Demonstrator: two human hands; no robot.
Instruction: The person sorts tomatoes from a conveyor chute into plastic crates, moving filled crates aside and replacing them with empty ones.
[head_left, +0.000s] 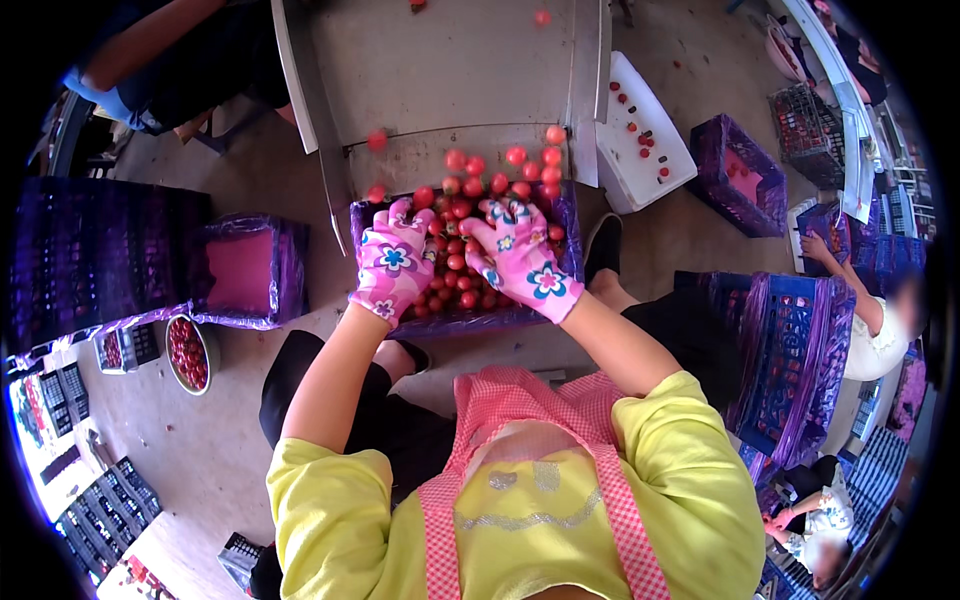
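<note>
A crate lined with purple plastic film (480, 324) stands before me, heaped with red cherry tomatoes (455, 262). My left hand (396, 259), in a pink flowered glove, lies palm down over the crate's left side, its fingers on the fruit. Over the right side is my right hand (521, 251) in a matching glove, its thumb apart from the fingers and pointing left. Both palms are hidden from above. At the far rim, a metal chute (442, 67) meets the crate; loose tomatoes lie on its lower end, and a few higher up look blurred.
Right of the chute, a white foam box (637, 161) carries scattered tomatoes. Film-wrapped crates stand right (739, 180) and left (251, 274), beside a bucket of tomatoes (187, 352). A stacked blue crate (780, 360) is near my right elbow. Other people (874, 330) sit at right; an arm (150, 41) shows upper left.
</note>
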